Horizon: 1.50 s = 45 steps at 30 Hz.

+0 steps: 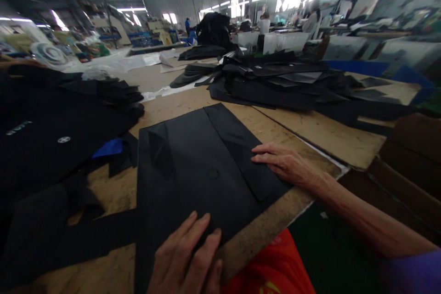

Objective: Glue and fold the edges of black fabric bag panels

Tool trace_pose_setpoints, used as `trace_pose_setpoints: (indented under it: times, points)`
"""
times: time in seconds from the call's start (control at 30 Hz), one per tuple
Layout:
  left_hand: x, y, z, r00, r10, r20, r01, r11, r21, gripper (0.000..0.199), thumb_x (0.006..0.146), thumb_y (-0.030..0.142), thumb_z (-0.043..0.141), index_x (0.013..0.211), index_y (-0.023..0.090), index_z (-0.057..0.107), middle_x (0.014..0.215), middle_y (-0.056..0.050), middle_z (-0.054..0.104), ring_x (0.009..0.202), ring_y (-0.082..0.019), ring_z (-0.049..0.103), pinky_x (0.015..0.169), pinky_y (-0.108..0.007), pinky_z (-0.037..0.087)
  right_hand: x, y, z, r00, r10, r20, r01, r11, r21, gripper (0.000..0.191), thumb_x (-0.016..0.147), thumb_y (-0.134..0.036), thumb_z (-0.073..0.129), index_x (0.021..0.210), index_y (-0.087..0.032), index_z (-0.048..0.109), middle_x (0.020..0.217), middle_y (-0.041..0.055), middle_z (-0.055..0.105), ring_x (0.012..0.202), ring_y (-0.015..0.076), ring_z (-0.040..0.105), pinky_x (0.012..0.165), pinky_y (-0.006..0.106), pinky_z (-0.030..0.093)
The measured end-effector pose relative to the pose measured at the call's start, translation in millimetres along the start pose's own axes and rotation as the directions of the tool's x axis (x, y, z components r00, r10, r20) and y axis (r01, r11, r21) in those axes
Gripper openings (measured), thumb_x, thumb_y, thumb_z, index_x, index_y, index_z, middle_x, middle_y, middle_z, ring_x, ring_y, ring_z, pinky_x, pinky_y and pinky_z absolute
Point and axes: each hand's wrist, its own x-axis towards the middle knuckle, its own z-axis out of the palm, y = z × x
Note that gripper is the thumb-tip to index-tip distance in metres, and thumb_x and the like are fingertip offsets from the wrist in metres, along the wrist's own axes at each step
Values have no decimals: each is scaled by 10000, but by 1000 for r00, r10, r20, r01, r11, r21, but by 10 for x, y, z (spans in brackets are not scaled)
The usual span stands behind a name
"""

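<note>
A black fabric panel [206,147] with folded side flaps lies flat on the wooden table in front of me, a faint round mark near its middle. My left hand [189,257] rests on the panel's near edge, fingers stretched out and slightly apart. Over the right flap lies my right hand [282,161], its fingers extended and touching the black material. Neither hand has anything gripped in it. Part of the left hand is cut off by the bottom of the view.
Black fabric pieces with white logos [64,139] are heaped at the left. A larger stack of black panels [275,78] spreads across the back of the table [310,128]. A cardboard box [409,165] stands at the right. People and machines fill the workshop behind.
</note>
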Motion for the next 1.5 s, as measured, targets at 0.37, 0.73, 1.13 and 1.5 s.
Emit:
trace_pose_setpoints:
  times: [0.37,0.73,1.13,1.5]
  points:
    - [776,470,474,970,-81,227,135,963,-233,435,823,56,408,1230,178,502,1280,-102,504,1215,-248,448,949,-437,468,-203,83,76,999,26,28,-24,997,-67,315,896,-120,410,1117,-189,623,1202,94,611,1045,206,587,897,397,482]
    - [738,484,547,954,-90,287,163,957,-241,496,853,102,413,1328,244,423,1291,-102,453,1200,-254,418,935,-449,427,-227,68,59,995,59,78,-54,996,-69,361,858,-87,417,1150,-177,608,1239,102,593,1078,242,568,935,458,453]
    - [766,486,580,963,-126,240,188,948,-256,368,885,212,433,1223,298,549,1255,-79,505,1161,-265,469,892,-458,433,-327,89,-24,985,161,-66,-154,983,99,431,806,7,352,1102,-182,603,1198,93,604,1129,175,535,954,399,445]
    - [753,439,632,981,-57,187,95,975,-201,375,875,212,439,1228,277,549,1244,-92,511,1143,-270,479,848,-432,442,-575,-30,-141,976,157,-148,-129,974,185,349,857,-49,378,916,-245,661,975,40,668,907,161,604,783,344,488]
